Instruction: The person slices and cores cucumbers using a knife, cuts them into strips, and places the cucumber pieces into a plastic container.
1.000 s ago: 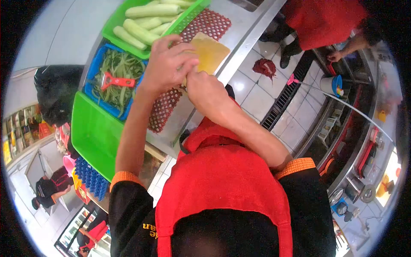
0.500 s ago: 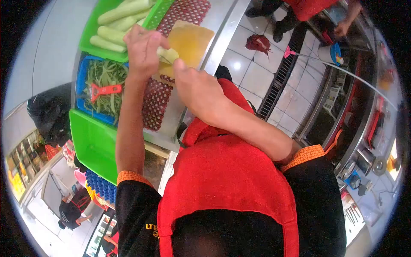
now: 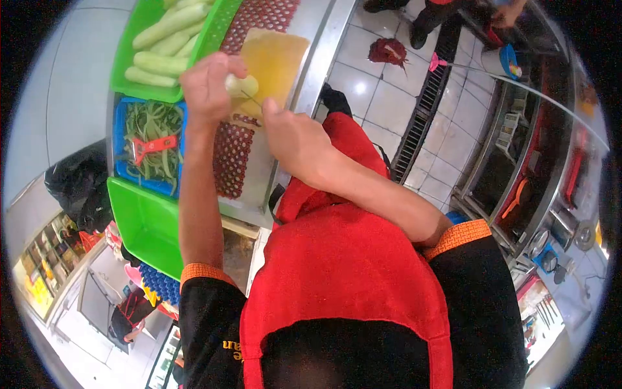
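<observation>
My left hand (image 3: 206, 87) is closed around a peeled cucumber (image 3: 247, 85), whose pale end sticks out over the yellowish cutting board (image 3: 278, 55). In my right hand (image 3: 295, 139) is a small knife (image 3: 251, 98); its handle is hidden in the closed fingers. The thin blade reaches toward the cucumber's end, and I cannot tell whether it touches. Several peeled cucumbers (image 3: 170, 32) lie in a green basin (image 3: 118, 74) beyond my left hand. Beside my left forearm, a red peeler (image 3: 155, 148) rests on green peelings (image 3: 146, 120) in a blue basket (image 3: 119, 123).
A red perforated mat (image 3: 232, 159) lies under the board on the metal counter (image 3: 262, 178). Another green basin (image 3: 146, 217) is left of my forearm. A person (image 3: 427, 19) stands on the tiled floor near a drain grate (image 3: 424, 104) and a blue bucket (image 3: 500, 63).
The view has shifted slightly, so the counter and basins appear further left. My left hand and the cucumber appear a little further left, while the right hand stays about level, still gripping the knife.
</observation>
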A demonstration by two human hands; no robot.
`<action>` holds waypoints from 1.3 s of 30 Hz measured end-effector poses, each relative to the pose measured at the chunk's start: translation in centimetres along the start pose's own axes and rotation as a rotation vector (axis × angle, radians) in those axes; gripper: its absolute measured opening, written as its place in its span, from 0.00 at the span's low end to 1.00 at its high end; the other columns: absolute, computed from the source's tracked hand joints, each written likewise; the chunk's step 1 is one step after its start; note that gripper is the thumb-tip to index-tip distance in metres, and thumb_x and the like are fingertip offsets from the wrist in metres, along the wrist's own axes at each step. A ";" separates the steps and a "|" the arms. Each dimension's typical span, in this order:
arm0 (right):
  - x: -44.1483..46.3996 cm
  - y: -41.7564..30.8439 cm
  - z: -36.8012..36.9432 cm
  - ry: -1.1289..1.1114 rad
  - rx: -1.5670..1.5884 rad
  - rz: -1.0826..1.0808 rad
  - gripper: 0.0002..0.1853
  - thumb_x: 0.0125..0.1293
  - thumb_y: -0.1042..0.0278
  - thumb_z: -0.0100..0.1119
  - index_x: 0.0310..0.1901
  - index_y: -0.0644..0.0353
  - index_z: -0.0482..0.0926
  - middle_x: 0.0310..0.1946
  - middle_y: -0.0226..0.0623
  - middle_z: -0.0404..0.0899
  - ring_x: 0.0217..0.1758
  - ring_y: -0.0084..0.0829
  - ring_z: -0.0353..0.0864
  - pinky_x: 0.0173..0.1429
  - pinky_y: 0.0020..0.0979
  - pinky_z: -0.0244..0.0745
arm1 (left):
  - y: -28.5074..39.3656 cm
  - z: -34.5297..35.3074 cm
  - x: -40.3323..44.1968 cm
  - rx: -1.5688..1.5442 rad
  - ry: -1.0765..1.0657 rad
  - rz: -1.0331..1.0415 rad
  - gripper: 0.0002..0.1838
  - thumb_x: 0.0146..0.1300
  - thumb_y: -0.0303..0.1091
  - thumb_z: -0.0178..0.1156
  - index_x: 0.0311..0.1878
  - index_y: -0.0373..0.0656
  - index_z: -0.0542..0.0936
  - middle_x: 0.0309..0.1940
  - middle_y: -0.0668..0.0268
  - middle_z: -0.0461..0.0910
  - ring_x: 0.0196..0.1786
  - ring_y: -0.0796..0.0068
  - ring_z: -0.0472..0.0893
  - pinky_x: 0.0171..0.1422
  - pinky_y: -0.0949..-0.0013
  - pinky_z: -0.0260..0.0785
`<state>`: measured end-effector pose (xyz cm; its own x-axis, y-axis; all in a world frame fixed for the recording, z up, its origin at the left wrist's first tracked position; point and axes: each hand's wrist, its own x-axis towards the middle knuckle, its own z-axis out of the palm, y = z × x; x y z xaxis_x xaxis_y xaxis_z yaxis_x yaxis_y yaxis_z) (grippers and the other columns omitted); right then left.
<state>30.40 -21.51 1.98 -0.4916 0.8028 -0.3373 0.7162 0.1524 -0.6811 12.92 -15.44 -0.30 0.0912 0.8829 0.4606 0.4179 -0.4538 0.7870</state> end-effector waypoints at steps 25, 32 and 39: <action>6.4 4.2 6.1 -0.027 -0.052 -0.058 0.19 0.75 0.63 0.28 0.47 0.66 0.70 0.40 0.54 0.82 0.42 0.53 0.83 0.46 0.47 0.79 | 1.2 0.4 -0.6 0.019 -0.029 -0.022 0.21 0.68 0.33 0.44 0.22 0.33 0.78 0.21 0.59 0.79 0.27 0.67 0.79 0.35 0.67 0.71; 7.4 5.6 7.7 -0.019 -0.038 -0.059 0.09 0.68 0.72 0.40 0.45 0.65 0.66 0.37 0.56 0.81 0.42 0.55 0.82 0.45 0.49 0.77 | 1.1 0.3 -1.1 0.036 0.012 -0.027 0.21 0.69 0.33 0.44 0.23 0.33 0.78 0.22 0.59 0.79 0.27 0.67 0.80 0.36 0.67 0.71; 4.5 6.6 7.0 -0.036 -0.042 0.022 0.13 0.70 0.68 0.35 0.46 0.66 0.68 0.39 0.57 0.81 0.43 0.55 0.83 0.46 0.50 0.78 | 0.5 -0.5 -1.2 0.018 0.057 -0.061 0.21 0.68 0.32 0.44 0.23 0.33 0.78 0.23 0.58 0.80 0.29 0.67 0.80 0.38 0.68 0.71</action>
<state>29.45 -20.90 -8.57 -0.4926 0.7852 -0.3753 0.7467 0.1598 -0.6457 12.55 -16.77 -0.19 0.0137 0.9002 0.4352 0.4378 -0.3968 0.8068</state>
